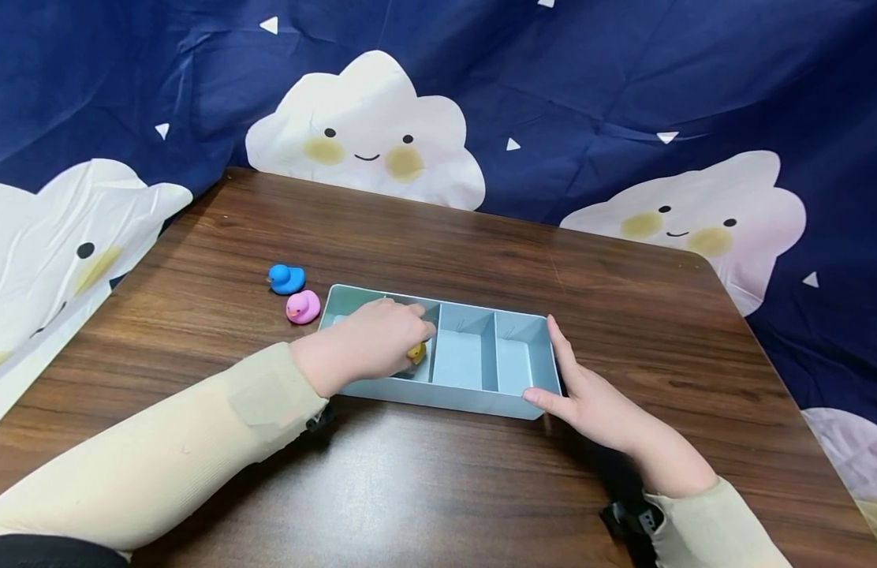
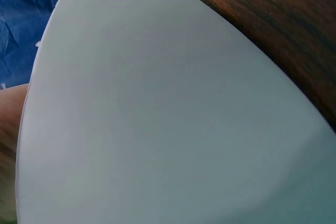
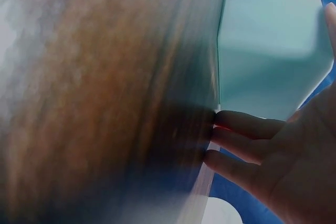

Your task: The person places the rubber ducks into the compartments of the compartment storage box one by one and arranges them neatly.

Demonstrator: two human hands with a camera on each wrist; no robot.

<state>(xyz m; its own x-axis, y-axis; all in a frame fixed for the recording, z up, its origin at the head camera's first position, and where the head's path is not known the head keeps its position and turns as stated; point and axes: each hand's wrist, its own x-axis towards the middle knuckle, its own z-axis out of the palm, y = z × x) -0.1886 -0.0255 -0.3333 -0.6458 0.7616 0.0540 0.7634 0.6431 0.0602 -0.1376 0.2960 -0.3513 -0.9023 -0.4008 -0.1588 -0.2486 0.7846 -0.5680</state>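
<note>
A light blue tray point(image 1: 445, 397) with several compartments stands on the table. My left hand point(image 1: 378, 335) reaches down into a compartment in its left half, fingers curled about a small yellow rubber duck point(image 1: 416, 353), mostly hidden by the hand. At the tray's right end, my right hand point(image 1: 587, 398) touches the wall with fingers nearly straight, thumb at the front corner and index finger by the back one. The right wrist view shows other fingertips point(image 3: 223, 163) low beside the tray's end. Only the tray's outer wall point(image 2: 157, 98) fills most of the left wrist view.
Left of the tray, a pink rubber duck point(image 1: 303, 308) and a blue rubber duck point(image 1: 286, 279) sit close together on the brown wooden table point(image 1: 438, 481). Behind the table hangs a dark blue cloth point(image 1: 538, 87) printed with white clouds.
</note>
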